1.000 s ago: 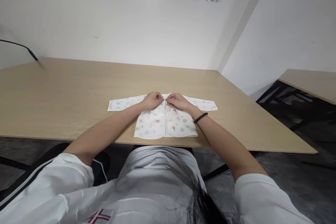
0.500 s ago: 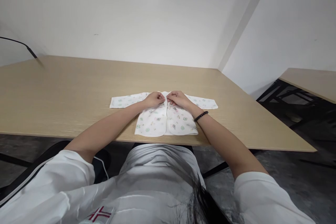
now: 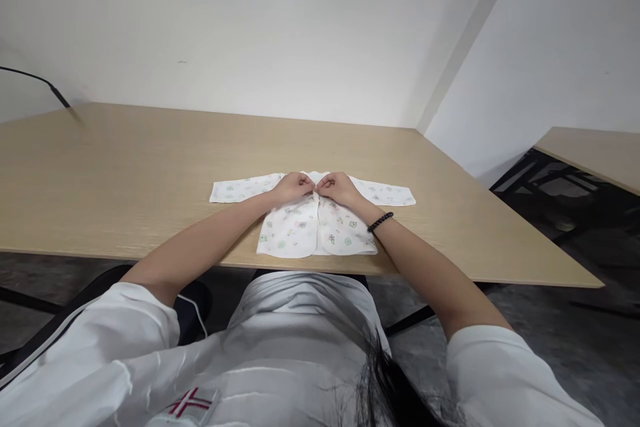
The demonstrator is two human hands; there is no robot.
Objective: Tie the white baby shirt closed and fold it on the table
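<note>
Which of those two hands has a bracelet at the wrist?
The right hand: a black bracelet circles its wrist, while the left hand shows a bare wrist.

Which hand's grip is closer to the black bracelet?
Right. The black bracelet sits just behind the right grip; the left grip is farther away, past the middle of the little shirt.

Wooden tabletop (image 3: 150, 147) offers passage left, right and beyond the printed baby jacket (image 3: 287, 233), as far as the white wall (image 3: 250, 47). A thin black rod (image 3: 59, 95) intrudes far left. Two forearms cross the near edge — left hand (image 3: 294, 187) and right hand (image 3: 338, 188) nearly meet, blocking the jacket's upper front.
</note>
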